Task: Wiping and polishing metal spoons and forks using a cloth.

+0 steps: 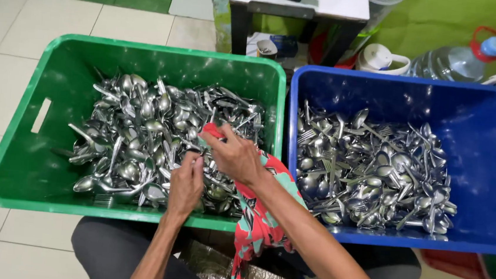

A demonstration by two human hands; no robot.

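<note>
A green plastic crate point(16, 157) on the left holds a heap of steel spoons and forks point(136, 131). Beside it a blue crate point(489, 223) holds another heap of cutlery point(375, 173). My right hand point(236, 155) hovers over the green crate's right part, gripping a red and teal patterned cloth point(256, 217) that trails down to my lap. My left hand point(186, 182) is just below it, fingers pinched on a piece of cutlery whose shape is hidden by the fingers and cloth.
Behind the crates stand a small white-topped table point(300, 2), a white lidded bucket point(383, 60) and a large water bottle with a red handle point(461, 59). Light floor tiles lie to the left. My dark-trousered knees are below the crates.
</note>
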